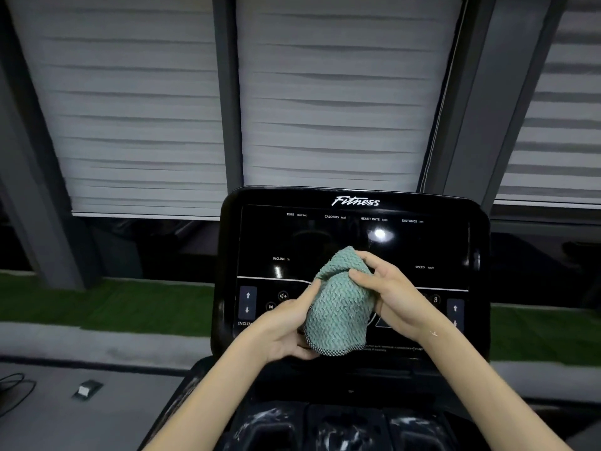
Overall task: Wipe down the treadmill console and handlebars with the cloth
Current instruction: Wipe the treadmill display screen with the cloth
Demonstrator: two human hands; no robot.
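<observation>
A green woven cloth point(338, 307) with a dark checked hem is bunched up between both my hands, in front of the lower middle of the black treadmill console point(354, 229). My left hand point(289, 323) grips its lower left side, thumb on the fabric. My right hand point(387, 291) pinches its upper right part with the fingers curled over the top. The console screen is dark, with white labels and arrow buttons at both lower corners. No handlebars show clearly.
Below the console a dusty black tray point(325, 424) with cup wells carries white smears. White blinds point(146, 109) and grey window posts fill the background. A cable point(16, 388) and a small grey object point(86, 388) lie on the floor at left.
</observation>
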